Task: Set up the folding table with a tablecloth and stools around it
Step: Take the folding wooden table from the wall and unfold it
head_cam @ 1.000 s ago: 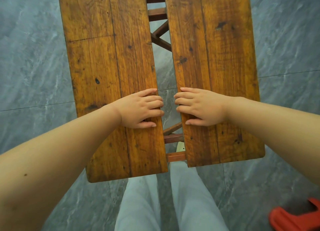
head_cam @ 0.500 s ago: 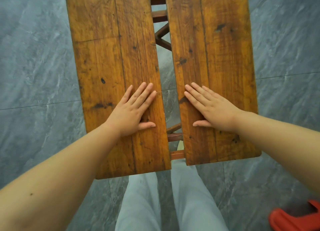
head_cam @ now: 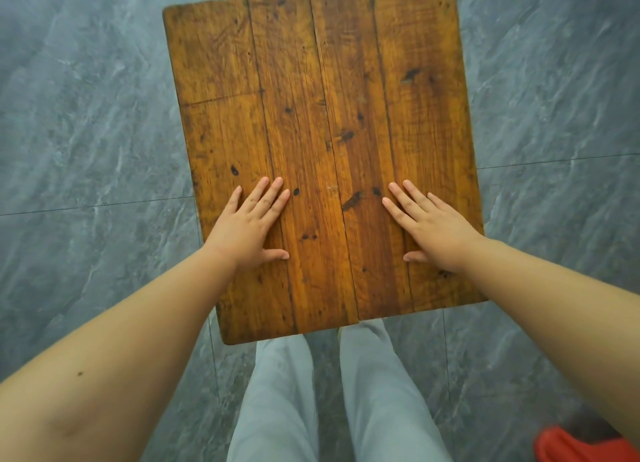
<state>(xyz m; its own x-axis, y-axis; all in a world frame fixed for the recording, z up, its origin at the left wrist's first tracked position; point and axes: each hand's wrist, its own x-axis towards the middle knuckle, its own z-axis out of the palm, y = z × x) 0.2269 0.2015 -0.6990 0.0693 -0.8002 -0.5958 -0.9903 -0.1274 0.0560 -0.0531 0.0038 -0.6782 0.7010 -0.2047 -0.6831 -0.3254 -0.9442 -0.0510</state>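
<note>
Two halves of the folding table (head_cam: 322,150) that had stood apart half a second earlier, with the frame showing through the gap, now met along a closed centre seam; the top lay flat over the grey tiled floor (head_cam: 86,115), directly before the person's legs (head_cam: 287,392); the left hand (head_cam: 247,224) and right hand (head_cam: 431,224) rested palm-down, one on each half, fingers extended and slightly spread, gripping nothing; unfolding looked finished, so cloth and stools, neither visible, remained.

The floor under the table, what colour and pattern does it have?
Grey-blue tiles with pale marble-like veins; the floor shows best in the head view.
</note>
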